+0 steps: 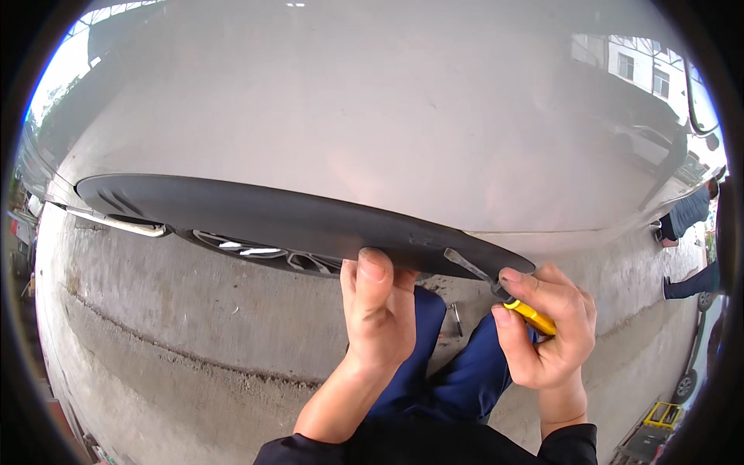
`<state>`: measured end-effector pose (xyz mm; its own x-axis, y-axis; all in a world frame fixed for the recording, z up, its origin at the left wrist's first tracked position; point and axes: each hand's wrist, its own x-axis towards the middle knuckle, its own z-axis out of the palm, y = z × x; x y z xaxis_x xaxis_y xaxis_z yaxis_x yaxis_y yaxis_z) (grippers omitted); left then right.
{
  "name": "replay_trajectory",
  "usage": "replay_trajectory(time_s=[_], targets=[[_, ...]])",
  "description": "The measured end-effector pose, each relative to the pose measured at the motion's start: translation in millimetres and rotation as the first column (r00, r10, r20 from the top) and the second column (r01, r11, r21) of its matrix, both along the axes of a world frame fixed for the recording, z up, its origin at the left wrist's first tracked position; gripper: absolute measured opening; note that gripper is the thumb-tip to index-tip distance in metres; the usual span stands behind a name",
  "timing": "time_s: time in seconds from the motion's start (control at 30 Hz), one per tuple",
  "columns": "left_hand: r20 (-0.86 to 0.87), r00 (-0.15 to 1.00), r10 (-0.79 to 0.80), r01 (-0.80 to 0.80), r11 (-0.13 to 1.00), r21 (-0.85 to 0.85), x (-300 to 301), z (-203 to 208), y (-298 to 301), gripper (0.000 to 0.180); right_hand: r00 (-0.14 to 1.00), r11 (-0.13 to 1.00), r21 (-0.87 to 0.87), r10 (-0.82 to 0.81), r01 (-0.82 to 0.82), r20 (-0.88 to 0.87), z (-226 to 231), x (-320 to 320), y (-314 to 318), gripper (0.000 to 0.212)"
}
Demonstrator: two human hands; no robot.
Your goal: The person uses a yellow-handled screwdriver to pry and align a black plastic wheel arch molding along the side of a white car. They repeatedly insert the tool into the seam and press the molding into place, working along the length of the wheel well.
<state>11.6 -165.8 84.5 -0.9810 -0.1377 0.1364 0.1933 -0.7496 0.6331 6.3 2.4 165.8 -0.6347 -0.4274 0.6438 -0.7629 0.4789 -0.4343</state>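
In front of me a long black plastic wheel arch trim (287, 213) runs along the lower edge of a silver-grey car body panel (372, 108). My left hand (378, 310) grips the trim's lower edge, thumb on the outer face and fingers bent behind it, partly hidden. My right hand (549, 322) closes round the yellow handle of a flathead screwdriver (535, 316). Its flat grey blade points up and left and overlaps the trim near its right end; whether it touches, I cannot tell. The trim's right tip lies just above my right fingers.
A spoked wheel (271, 254) shows below the trim. Between my knees, a small metal tool (455, 318) lies on the concrete floor (194, 310). At the far right are another person (686, 213), a parked car (697, 360) and a yellow-framed item (663, 415).
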Motion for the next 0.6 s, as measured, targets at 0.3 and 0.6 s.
replay_trajectory(time_s=[0.3,0.6], targets=[[0.041,0.999,-0.004,0.007,0.998,-0.059,-2.3,-2.1,-4.2,0.075,0.965,0.974,0.067,-0.224,0.217,0.135,25.6,31.2,-26.1,0.027],[0.009,1.000,0.003,-0.003,1.000,0.015,-2.2,-17.2,-4.3,0.068,0.927,0.935,0.161,-0.339,0.315,0.158,50.0,42.7,-35.8,0.026]])
